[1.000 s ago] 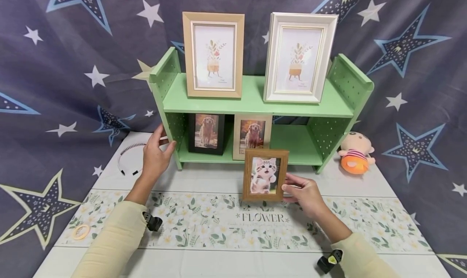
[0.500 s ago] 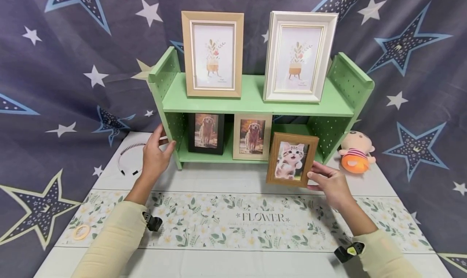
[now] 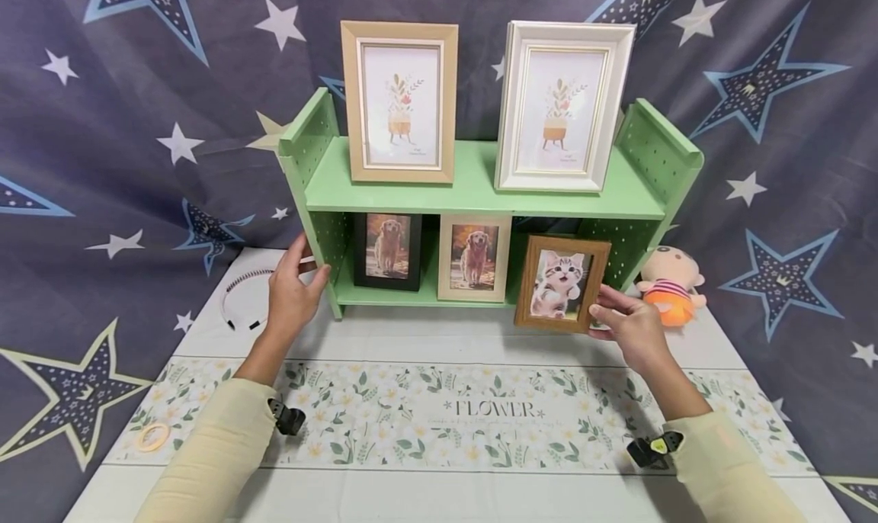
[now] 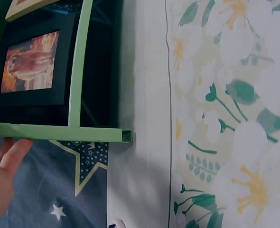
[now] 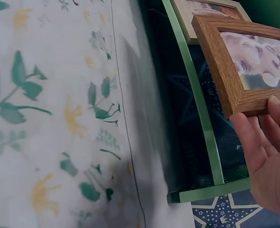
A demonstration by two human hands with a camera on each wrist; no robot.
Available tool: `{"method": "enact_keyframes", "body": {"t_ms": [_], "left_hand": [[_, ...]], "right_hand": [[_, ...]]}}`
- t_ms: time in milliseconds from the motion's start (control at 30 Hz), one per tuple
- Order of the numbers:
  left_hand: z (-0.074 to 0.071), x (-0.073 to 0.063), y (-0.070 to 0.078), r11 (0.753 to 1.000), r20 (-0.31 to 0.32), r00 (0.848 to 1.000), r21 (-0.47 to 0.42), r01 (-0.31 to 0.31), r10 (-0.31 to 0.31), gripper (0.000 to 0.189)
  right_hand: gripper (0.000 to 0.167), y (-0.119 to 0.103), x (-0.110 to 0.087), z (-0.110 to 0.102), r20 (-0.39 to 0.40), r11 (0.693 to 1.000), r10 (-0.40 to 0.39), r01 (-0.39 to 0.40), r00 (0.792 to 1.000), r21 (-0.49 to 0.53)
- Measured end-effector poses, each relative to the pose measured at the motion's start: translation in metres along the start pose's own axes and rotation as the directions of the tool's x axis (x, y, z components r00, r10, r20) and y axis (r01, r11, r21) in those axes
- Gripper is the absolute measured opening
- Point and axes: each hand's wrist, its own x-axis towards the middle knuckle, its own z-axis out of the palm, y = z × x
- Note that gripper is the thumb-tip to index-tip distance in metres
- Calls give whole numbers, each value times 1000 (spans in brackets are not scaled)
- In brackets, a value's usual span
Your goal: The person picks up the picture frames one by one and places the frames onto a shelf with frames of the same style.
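My right hand (image 3: 638, 328) pinches the right edge of a brown wooden photo frame (image 3: 524, 294) with a kitten picture. In the head view it overlaps the right part of the lower level of a green two-level shelf (image 3: 483, 199); the right wrist view shows its thumb on the frame's front and fingers behind. My left hand (image 3: 295, 294) grips the shelf's left side panel (image 4: 59, 132), fingers along the outer face. On the lower level stand a black photo frame (image 3: 387, 285) and a light wood photo frame (image 3: 473, 296), each with a dog picture.
On the top level stand a beige frame (image 3: 401, 176) and a white frame (image 3: 549, 184). A plush doll (image 3: 665, 290) sits right of the shelf. A headband (image 3: 233, 290) lies to the left, and a roll of tape (image 3: 152, 436) at the table's (image 3: 384, 500) left.
My right hand has carried the kitten frame right and up, from in front of the light wood frame to the shelf's lower right section. The left hand has stayed put.
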Motion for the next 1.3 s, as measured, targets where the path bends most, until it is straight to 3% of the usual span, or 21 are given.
{"method": "enact_keyframes", "body": {"t_ms": [700, 1300], "left_hand": [[-1, 0, -1, 1000, -2, 1000, -8, -3, 3, 65], [0, 0, -3, 1000, -4, 1000, -10, 6, -6, 66]], "right_hand": [[50, -8, 31, 21, -212, 992, 37, -63, 977, -114], [46, -9, 43, 30, -260, 974, 62, -116, 964, -196]]}}
